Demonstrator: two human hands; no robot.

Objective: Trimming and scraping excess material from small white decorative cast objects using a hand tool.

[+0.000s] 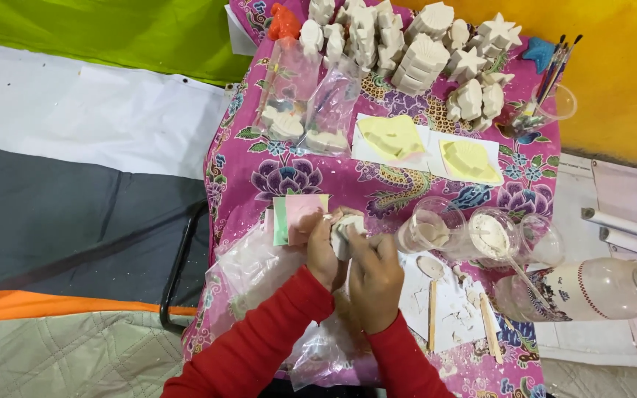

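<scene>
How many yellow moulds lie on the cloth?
2: one mould on white paper at the middle, the other mould just right of it. None seems hidden.

One head-worn camera looks steeply down, close over the table [259, 166], facing its far edge.

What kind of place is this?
Likely a small plaster-craft stall or work table: rows of unpainted white plaster figures, yellow moulds, a cup of paintbrushes, all on a pink floral cloth.
</scene>
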